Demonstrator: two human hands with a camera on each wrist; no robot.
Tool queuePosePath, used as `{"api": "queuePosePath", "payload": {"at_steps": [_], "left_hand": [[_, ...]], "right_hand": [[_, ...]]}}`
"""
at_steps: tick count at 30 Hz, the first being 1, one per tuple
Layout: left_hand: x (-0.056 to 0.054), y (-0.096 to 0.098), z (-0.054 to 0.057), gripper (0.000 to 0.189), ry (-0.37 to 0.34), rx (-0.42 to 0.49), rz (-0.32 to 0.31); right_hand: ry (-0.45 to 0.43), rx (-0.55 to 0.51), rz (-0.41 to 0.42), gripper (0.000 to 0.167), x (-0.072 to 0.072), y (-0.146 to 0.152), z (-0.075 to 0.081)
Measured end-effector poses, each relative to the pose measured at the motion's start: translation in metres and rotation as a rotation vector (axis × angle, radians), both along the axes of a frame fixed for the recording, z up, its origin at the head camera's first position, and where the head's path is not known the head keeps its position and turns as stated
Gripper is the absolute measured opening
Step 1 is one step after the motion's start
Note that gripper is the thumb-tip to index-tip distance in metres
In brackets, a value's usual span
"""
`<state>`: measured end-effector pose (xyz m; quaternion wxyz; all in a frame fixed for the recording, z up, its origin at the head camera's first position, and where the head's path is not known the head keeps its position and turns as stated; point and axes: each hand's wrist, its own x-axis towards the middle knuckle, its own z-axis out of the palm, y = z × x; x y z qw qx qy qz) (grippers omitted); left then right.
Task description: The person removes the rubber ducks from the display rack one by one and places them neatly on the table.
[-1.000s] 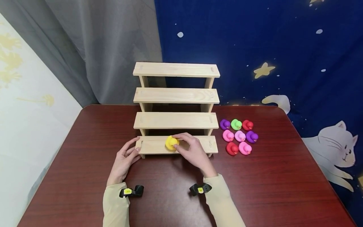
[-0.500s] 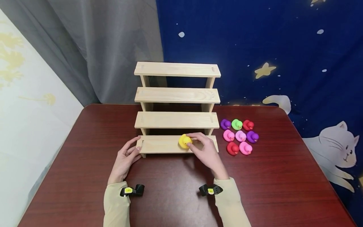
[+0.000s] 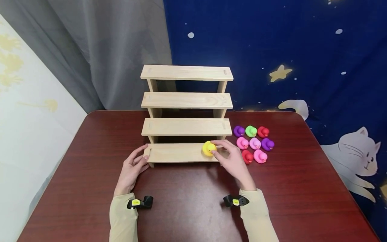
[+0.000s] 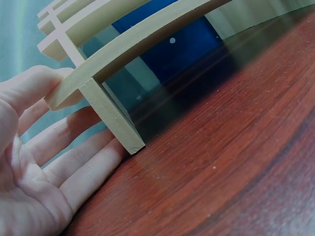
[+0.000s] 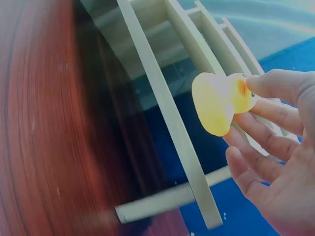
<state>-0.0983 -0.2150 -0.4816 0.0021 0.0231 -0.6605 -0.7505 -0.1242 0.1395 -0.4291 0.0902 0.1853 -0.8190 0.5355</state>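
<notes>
A pale wooden stepped shelf [image 3: 186,127] with several tiers stands on the table. My left hand [image 3: 132,169] grips the left end of its lowest board; in the left wrist view the thumb lies on the board's end, with fingers beside the leg [image 4: 112,115]. Over the right part of that lowest board, my right hand [image 3: 234,161] pinches a yellow rubber duck [image 3: 208,148] between thumb and fingers. The duck's beak faces the thumb in the right wrist view. Whether the duck touches the board cannot be told.
Right of the shelf, several small rubber ducks sit in rows on the dark red table [image 3: 302,188], among them a green duck [image 3: 251,131], a purple duck [image 3: 267,144] and a pink duck [image 3: 260,156]. Grey and blue curtains [image 3: 242,43] hang behind the table.
My right hand has carried the yellow duck rightward along the lowest board, from near its middle toward its right end. The left hand has stayed at the board's left end.
</notes>
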Motion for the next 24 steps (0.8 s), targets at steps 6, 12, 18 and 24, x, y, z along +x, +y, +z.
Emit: {"api": "queuePosePath", "payload": {"at_steps": [6,12,18,24], "left_hand": [[-0.001,0.0,0.001,0.048,-0.003,0.01,0.002],[0.001,-0.002,0.0,0.048,-0.007,-0.002,0.003],[0.002,-0.003,0.003,0.048,0.0,-0.044,0.01],[0.001,-0.002,0.005,0.049,0.002,-0.061,0.004]], "right_hand": [[0.029,0.037,-0.027,0.029,0.0,0.017,-0.004],[0.003,0.055,-0.053,0.029,0.003,0.035,-0.003],[0.007,0.074,-0.097,0.031,0.012,0.048,0.011],[0.004,0.119,-0.14,0.033,0.009,0.074,-0.001]]}}
